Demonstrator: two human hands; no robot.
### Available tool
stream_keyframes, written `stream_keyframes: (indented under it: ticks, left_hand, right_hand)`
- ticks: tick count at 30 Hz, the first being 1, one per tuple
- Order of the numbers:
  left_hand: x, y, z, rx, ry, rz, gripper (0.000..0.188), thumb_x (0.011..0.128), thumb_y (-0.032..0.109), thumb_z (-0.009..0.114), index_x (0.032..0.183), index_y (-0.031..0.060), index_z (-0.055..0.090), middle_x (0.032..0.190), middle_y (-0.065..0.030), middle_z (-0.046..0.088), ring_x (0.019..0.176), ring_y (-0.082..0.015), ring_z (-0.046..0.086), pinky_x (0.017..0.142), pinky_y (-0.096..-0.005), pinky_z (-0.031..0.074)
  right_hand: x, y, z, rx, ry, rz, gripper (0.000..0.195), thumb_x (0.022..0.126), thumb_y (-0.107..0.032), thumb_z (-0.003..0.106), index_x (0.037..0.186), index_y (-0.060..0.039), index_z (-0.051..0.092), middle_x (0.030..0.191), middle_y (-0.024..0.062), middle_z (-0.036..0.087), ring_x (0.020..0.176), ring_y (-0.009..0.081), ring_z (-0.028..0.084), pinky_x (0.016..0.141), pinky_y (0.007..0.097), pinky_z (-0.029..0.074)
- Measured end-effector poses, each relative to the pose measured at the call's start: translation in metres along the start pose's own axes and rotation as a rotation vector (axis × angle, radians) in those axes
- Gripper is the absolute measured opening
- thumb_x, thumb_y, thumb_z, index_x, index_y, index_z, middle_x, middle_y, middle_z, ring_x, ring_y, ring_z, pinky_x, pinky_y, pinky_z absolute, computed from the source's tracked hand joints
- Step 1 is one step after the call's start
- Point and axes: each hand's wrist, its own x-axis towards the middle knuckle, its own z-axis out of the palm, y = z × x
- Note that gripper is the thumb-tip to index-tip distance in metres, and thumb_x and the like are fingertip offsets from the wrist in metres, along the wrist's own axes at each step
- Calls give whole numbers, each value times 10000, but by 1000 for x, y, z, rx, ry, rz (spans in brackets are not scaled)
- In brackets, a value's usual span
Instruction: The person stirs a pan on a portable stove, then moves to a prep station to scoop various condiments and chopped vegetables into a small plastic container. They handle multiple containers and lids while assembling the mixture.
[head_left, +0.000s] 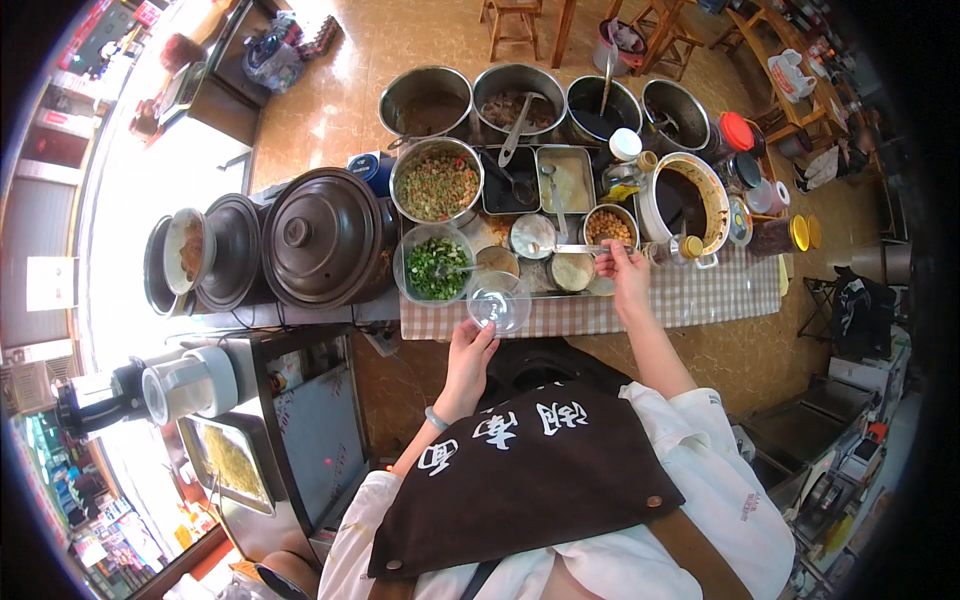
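Observation:
My left hand (469, 360) pinches the rim of a clear, round plastic bowl (501, 300) over the table's front edge; no food shows in it. In my right hand (628, 279) is the handle of a metal spoon (581, 248), its tip over a small bowl of white powder (532, 231). A dish of pale granules (573, 271) lies just below the handle, and a bowl of chickpea-like beans (609, 225) just beyond my right fingers. Left of the clear bowl stands a plastic tub of chopped green onion (436, 270) with a spoon in it.
Steel pots (426, 105) line the far side. Nearer are a pot of diced vegetables (439, 184), metal trays (566, 180) and a white pot of dark sauce (679, 199). Lidded brown pots (326, 232) stand left, jars (780, 234) right. A checked cloth (712, 289) covers the front edge.

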Motion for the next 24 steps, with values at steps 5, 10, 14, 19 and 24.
stream_keyframes:
  ticks: [5,10,14,19,24]
  left_hand:
    - [2,-3,13,33,-20,-6,287,801,119,548,1029,40,393,956,-38,476,878,-127,464,808,-289,380]
    - [2,-6,19,92,-49,-28,304,794,130,562,1033,42,396,956,-34,478,883,-123,461,811,-290,378]
    - [3,-9,19,132,-17,-54,304,792,134,566,1030,46,398,953,-30,482,884,-122,458,812,-292,378]
    - [5,-15,19,139,9,-35,316,785,133,576,1031,48,397,949,-32,479,876,-121,457,803,-291,383]
    - [6,-18,19,130,19,-30,321,777,127,585,1025,52,395,942,-37,466,866,-131,460,798,-296,387]
  right_hand:
    - [-43,-33,-7,-154,-92,-143,224,852,-203,471,890,-3,564,649,42,559,533,84,524,487,192,424]
    - [-33,-2,-28,-351,-26,-225,191,845,-163,481,869,2,573,637,32,548,523,67,504,482,191,415]
    - [-21,20,-29,-359,-23,-182,197,843,-158,480,861,17,571,602,38,544,508,74,507,473,199,423]
    - [-10,24,-32,-245,-33,-40,197,847,-154,470,854,15,571,617,56,557,516,93,528,482,206,442]
    - [-8,19,-46,-173,21,35,210,857,-167,450,861,8,566,636,65,567,522,105,542,485,209,450]
